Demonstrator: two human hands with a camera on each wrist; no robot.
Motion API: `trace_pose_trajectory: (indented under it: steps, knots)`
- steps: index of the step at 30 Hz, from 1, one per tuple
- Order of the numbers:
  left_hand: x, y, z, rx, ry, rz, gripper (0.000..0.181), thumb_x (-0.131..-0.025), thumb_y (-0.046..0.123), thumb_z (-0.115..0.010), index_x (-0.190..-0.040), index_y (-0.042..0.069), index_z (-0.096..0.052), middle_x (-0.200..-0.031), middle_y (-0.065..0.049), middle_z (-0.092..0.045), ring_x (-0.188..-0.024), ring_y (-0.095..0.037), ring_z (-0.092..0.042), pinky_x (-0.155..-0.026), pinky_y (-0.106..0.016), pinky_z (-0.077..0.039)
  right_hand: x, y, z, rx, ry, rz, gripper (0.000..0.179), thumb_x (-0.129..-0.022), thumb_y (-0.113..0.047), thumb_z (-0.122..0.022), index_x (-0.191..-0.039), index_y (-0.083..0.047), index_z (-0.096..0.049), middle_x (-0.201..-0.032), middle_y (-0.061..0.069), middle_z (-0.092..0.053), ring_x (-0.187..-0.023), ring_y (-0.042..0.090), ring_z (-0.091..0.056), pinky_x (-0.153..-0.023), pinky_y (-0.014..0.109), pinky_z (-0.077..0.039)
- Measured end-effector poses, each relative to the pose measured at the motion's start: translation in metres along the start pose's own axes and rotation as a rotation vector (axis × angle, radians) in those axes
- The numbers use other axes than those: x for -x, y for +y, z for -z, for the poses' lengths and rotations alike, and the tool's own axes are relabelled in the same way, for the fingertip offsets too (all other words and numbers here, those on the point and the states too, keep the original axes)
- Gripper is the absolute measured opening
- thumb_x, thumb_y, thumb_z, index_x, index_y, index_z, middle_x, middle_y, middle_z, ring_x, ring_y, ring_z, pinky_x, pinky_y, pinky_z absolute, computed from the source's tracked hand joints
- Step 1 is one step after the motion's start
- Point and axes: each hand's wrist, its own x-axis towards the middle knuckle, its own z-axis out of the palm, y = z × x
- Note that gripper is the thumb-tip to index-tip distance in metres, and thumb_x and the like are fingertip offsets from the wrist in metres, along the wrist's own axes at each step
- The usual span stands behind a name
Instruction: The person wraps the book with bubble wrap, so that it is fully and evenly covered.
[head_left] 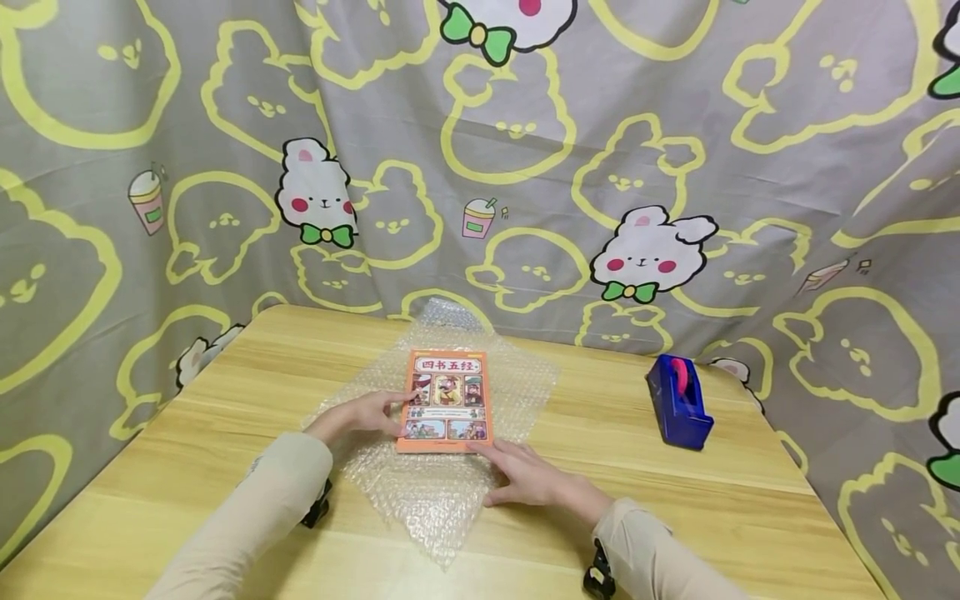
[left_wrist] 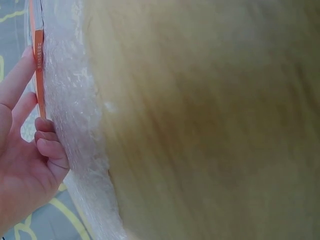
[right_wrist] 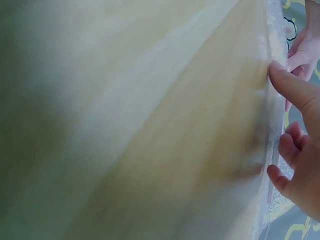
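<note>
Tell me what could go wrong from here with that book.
The book lies on the bubble wrap, with the left hand at its left edge and the right hand at its near right corner, so an uneven push might skew it. The far corner of the bubble wrap appears to reach the far edge of the table, so it might snag on the curtain behind.
</note>
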Motion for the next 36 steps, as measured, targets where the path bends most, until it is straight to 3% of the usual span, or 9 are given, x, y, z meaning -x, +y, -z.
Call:
trace_pose_trajectory:
  steps: [6, 10, 15, 20, 24, 27, 30, 33, 36]
  knots:
    - [0.001, 0.000, -0.002, -0.019, 0.010, 0.009, 0.076, -0.077, 0.018, -0.073, -0.140, 0.004, -0.033, -0.139, -0.030, -0.032, -0.108, -0.034, -0.046, -0.095, -0.051, -0.037, -0.003, 0.002, -0.002, -0.122, 0.101, 0.047, 0.052, -0.081, -0.035, -0.064, -0.127, -0.016, -0.051, -0.104, -0.001, -0.050, -0.087, 0.010, -0.049, -0.081, 0.025, -0.045]
    - [0.001, 0.000, -0.002, -0.023, 0.011, 0.018, 0.076, -0.077, 0.018, -0.073, -0.140, 0.004, -0.033, -0.139, -0.030, -0.032, -0.108, -0.035, -0.046, -0.096, -0.051, -0.036, -0.007, 0.004, -0.002, -0.266, 0.153, 0.075, 0.026, -0.085, -0.024, -0.062, -0.108, -0.011, -0.062, -0.099, 0.002, -0.050, -0.091, 0.016, -0.053, -0.083, 0.025, -0.048]
    - [0.001, 0.000, -0.003, -0.005, 0.009, 0.023, 0.075, -0.078, 0.018, -0.072, -0.140, 0.005, -0.033, -0.140, -0.030, -0.030, -0.118, -0.045, -0.039, -0.100, -0.054, -0.031, -0.013, 0.008, -0.001, -0.377, 0.199, 0.060, 0.019, -0.086, -0.021, -0.061, -0.098, -0.007, -0.066, -0.087, -0.001, -0.047, -0.082, 0.011, -0.047, -0.074, 0.022, -0.046]
    - [0.001, 0.001, -0.002, -0.020, -0.003, 0.022, 0.075, -0.078, 0.018, -0.071, -0.141, 0.005, -0.032, -0.138, -0.028, -0.035, -0.099, -0.034, -0.048, -0.085, -0.045, -0.043, -0.021, 0.012, 0.001, -0.425, 0.261, -0.015, 0.019, -0.087, -0.017, -0.060, -0.097, -0.004, -0.068, -0.076, 0.006, -0.045, -0.070, 0.018, -0.043, -0.061, 0.026, -0.041]
    - [0.001, 0.000, -0.002, -0.034, 0.006, 0.005, 0.073, -0.078, 0.014, -0.070, -0.140, 0.004, -0.032, -0.133, -0.027, -0.040, -0.085, -0.022, -0.046, -0.073, -0.034, -0.043, -0.028, 0.016, 0.002, -0.488, 0.308, -0.091, 0.019, -0.087, -0.018, -0.059, -0.096, -0.004, -0.069, -0.087, 0.013, -0.058, -0.088, 0.033, -0.051, -0.077, 0.043, -0.045]
    - [0.000, -0.001, -0.004, -0.044, 0.017, 0.007, 0.071, -0.076, -0.001, -0.063, -0.140, 0.007, -0.034, -0.127, -0.026, -0.046, -0.075, -0.018, -0.043, -0.065, -0.027, -0.042, -0.034, 0.019, 0.001, -0.571, 0.338, -0.145, 0.019, -0.087, -0.016, -0.060, -0.094, -0.001, -0.069, -0.090, 0.011, -0.062, -0.085, 0.025, -0.053, -0.075, 0.034, -0.047]
    - [-0.001, -0.002, -0.006, -0.034, 0.018, 0.014, 0.076, -0.071, -0.016, -0.052, -0.140, 0.008, -0.034, -0.127, -0.026, -0.045, -0.068, -0.017, -0.039, -0.059, -0.024, -0.038, -0.040, 0.022, -0.002, -0.671, 0.375, -0.199, 0.018, -0.086, -0.010, -0.061, -0.091, 0.006, -0.068, -0.083, 0.011, -0.060, -0.065, 0.011, -0.044, -0.054, 0.019, -0.039]
    - [-0.001, -0.002, -0.008, -0.026, 0.015, 0.005, 0.075, -0.071, -0.020, -0.049, -0.140, 0.007, -0.034, -0.136, -0.029, -0.037, -0.078, -0.024, -0.045, -0.070, -0.030, -0.043, -0.045, 0.022, -0.005, -0.730, 0.420, -0.263, 0.019, -0.085, -0.009, -0.062, -0.088, 0.009, -0.068, -0.084, 0.014, -0.064, -0.064, 0.005, -0.046, -0.052, 0.016, -0.039]
    - [0.000, -0.001, -0.009, -0.025, 0.010, -0.006, 0.070, -0.076, -0.018, -0.049, -0.140, 0.006, -0.034, -0.139, -0.031, -0.031, -0.111, -0.039, -0.045, -0.096, -0.044, -0.039, -0.048, 0.022, -0.009, -0.765, 0.444, -0.338, 0.019, -0.085, -0.009, -0.062, -0.088, 0.009, -0.068, -0.087, 0.014, -0.066, -0.067, 0.006, -0.050, -0.057, 0.018, -0.044]
